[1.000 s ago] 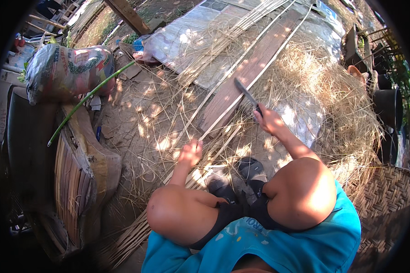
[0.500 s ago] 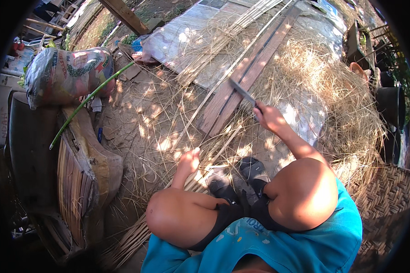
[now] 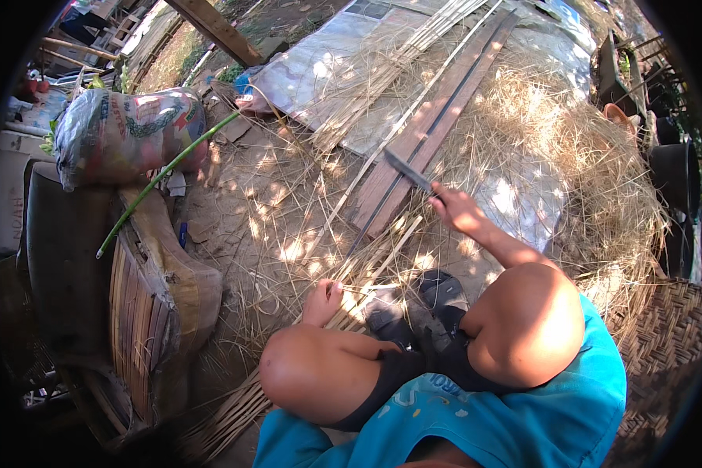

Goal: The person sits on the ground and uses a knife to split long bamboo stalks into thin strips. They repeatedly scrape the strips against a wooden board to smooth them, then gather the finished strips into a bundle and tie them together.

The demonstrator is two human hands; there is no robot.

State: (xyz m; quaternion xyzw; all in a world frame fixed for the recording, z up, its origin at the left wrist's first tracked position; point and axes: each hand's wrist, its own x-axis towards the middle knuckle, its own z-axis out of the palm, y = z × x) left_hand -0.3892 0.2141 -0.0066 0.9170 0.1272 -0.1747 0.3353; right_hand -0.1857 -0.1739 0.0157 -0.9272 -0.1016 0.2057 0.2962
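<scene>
My right hand is closed round the handle of a knife. Its broad grey blade lies across a long reddish-brown wooden plank. A thin dark strip runs lengthwise along the plank and passes beneath the blade. The strip's near end goes past the plank toward my left hand, whose fingers are closed, seemingly on it; the grip itself is hard to make out. Just beside that hand, a bundle of pale split strips lies on the ground by my feet.
Curly shavings heap up at the right. More pale strips rest on a sheet at the far side. To the left are a stuffed sack, a green stalk and a wooden block. A woven mat lies right.
My left hand has drawn back toward my left knee. The knife, in my right hand, has slid slightly nearer along the plank. The view has shifted a little.
</scene>
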